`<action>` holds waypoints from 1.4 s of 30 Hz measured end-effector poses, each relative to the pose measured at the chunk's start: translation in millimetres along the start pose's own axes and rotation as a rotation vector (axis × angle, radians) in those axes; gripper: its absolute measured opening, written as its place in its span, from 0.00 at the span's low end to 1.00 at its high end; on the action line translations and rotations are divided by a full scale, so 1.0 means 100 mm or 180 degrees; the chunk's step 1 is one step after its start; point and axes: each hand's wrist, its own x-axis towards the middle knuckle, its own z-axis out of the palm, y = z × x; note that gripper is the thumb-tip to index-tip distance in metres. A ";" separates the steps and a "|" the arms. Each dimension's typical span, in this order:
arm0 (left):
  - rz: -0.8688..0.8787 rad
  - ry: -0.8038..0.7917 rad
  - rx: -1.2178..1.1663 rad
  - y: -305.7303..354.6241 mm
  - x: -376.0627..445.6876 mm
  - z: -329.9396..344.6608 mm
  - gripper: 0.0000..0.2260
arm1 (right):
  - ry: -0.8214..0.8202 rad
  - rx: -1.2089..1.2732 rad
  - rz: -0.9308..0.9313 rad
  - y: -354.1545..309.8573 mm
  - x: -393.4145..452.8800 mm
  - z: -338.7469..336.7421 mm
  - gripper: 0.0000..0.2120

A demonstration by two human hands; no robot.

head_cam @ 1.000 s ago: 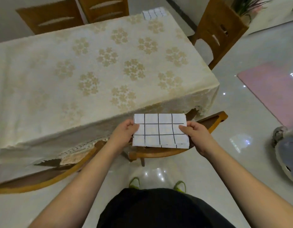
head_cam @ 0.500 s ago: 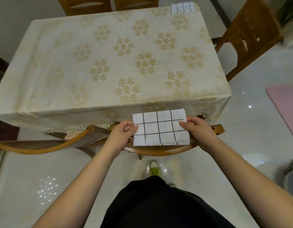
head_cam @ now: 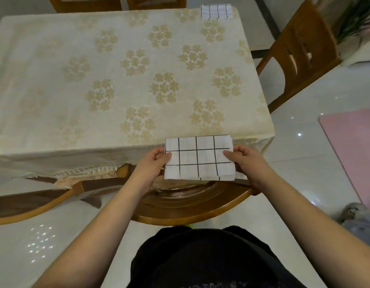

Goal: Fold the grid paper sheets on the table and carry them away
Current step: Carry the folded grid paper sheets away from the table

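A folded white sheet of grid paper with black lines is held flat in the air at the table's near edge, above a chair back. My left hand pinches its left edge and my right hand pinches its right edge. Another folded grid paper lies on the far right corner of the table, which wears a cream cloth with gold flowers.
A wooden chair is tucked under the table just below my hands, and a second chair back sits to its left. Another chair stands at the table's right side. A pink mat lies on the glossy floor at right.
I have come closer to the table and the view has swung left, so the tabletop fills more of the frame. Both hands keep the same grip on the folded paper.
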 end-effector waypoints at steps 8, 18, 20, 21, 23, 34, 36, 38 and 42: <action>0.0073 0.0351 0.0296 0.14 0.26 0.58 0.07 | -0.0003 0.0006 -0.0043 -0.09 0.33 -0.59 0.06; -0.0210 0.0969 -0.0113 0.43 0.34 1.93 0.07 | -0.0522 -0.0017 -0.0083 -0.15 0.91 -1.85 0.06; -0.0325 0.1079 -0.0385 0.51 0.34 2.22 0.08 | -0.0604 0.0005 -0.0041 -0.19 1.00 -2.10 0.09; -0.0395 0.1118 -0.0516 0.55 0.35 2.35 0.09 | -0.0640 0.0018 -0.0041 -0.22 1.04 -2.20 0.10; -0.0508 0.1174 -0.0713 0.63 0.39 2.56 0.09 | -0.0677 -0.0035 -0.0058 -0.27 1.10 -2.39 0.09; -0.0386 0.0663 -0.0640 0.93 1.11 3.19 0.12 | -0.0427 -0.0017 -0.0041 -0.55 1.61 -3.21 0.08; -0.0339 0.0606 -0.0617 1.00 1.33 3.31 0.11 | -0.0339 -0.0013 -0.0018 -0.62 1.74 -3.35 0.06; -0.0298 0.0534 -0.0584 1.10 1.58 3.42 0.10 | -0.0244 -0.0027 -0.0033 -0.70 1.89 -3.50 0.06; -0.0214 0.0434 -0.0448 1.39 2.08 3.63 0.07 | -0.0037 -0.0059 0.0030 -0.85 2.17 -3.78 0.06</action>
